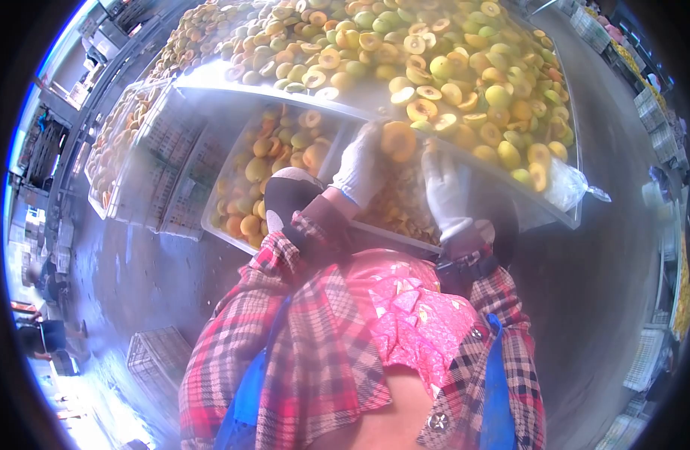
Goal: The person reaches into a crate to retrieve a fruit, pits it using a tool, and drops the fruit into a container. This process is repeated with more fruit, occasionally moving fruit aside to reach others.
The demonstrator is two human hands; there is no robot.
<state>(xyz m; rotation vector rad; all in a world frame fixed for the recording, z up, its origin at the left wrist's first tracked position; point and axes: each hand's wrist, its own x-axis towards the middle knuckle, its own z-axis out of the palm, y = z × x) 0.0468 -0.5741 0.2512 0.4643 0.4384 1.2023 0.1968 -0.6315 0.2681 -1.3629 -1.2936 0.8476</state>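
Observation:
My left hand, in a white glove, is beside a halved orange fruit, over the table's near edge. Its fingers are blurred, and I cannot make out whether they grip the fruit. My right hand, also gloved in white, reaches up just right of that fruit; its fingertips are hazy. Between the two hands lies a bin of small pits or pieces. Left of my left hand, a white crate holds whole and halved fruit. Beyond both hands, many yellow-green halved fruits cover a large tray.
Stacked white crates stand at the left, the top one full of fruit. A clear plastic bag lies at the tray's right corner. An empty-looking crate sits on the floor at lower left. More crates line the right side.

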